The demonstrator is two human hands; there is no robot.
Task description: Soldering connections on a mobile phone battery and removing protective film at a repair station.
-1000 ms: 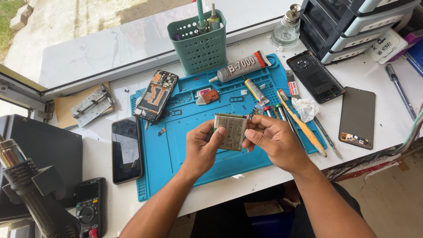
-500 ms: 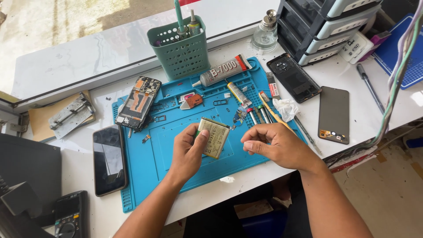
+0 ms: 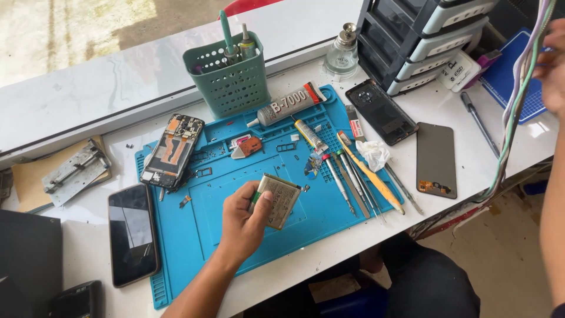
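Note:
My left hand (image 3: 241, 227) holds a flat silver-and-tan phone battery (image 3: 278, 200) by its left edge, tilted, just above the blue repair mat (image 3: 194, 235). My right hand (image 3: 553, 65) is up at the far right edge of the view, against a hanging bundle of coloured cables (image 3: 511, 129). Most of that hand is cut off, so its grip is unclear. An opened phone (image 3: 173, 152) with its orange insides showing lies on the mat's upper left.
On the mat lie a grey glue tube (image 3: 288, 105), a row of screwdrivers and pry tools (image 3: 359, 176) and crumpled tissue (image 3: 374, 154). Around it: green tool basket (image 3: 226, 79), black phone (image 3: 132, 232), back cover (image 3: 382, 112), dark screen panel (image 3: 436, 160), drawer unit (image 3: 424, 35), glass bottle (image 3: 342, 53), metal jig (image 3: 75, 171).
My right hand has left the battery and gone up to the cables at the right. My left hand now holds the battery alone. The view has shifted right.

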